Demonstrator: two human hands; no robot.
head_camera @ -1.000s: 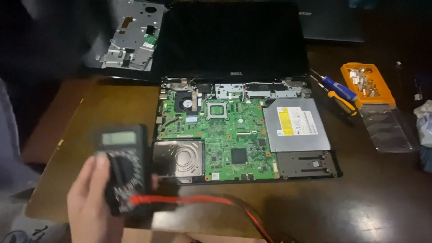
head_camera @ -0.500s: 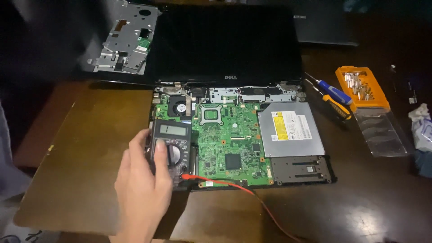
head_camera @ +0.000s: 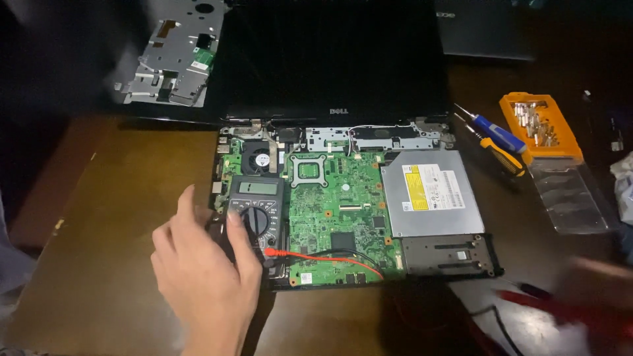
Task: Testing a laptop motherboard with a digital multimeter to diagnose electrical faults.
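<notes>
Left hand is down on the multimeter, thumb pressed against the round dial, fingers spread loose along the meter's left edge — resting on it, not clamped around it. The meter, a dark rectangular slab with a pale grey display strip on top, lies flat on the left part of the opened laptop, right over the bare green motherboard, just below the small black fan. A thin red lead runs out from the meter's lower right corner and curves across the board. At the far right edge, the right hand is a reddish blur low over the table; whether it is open or gripping something, I cannot tell. Beside the board sits the optical drive, flat brushed silver metal with a yellow label. Further right, two screwdrivers, blue and yellow handles, lie next to an orange plastic bit case. Everything rests on a smooth brown wooden table.
</notes>
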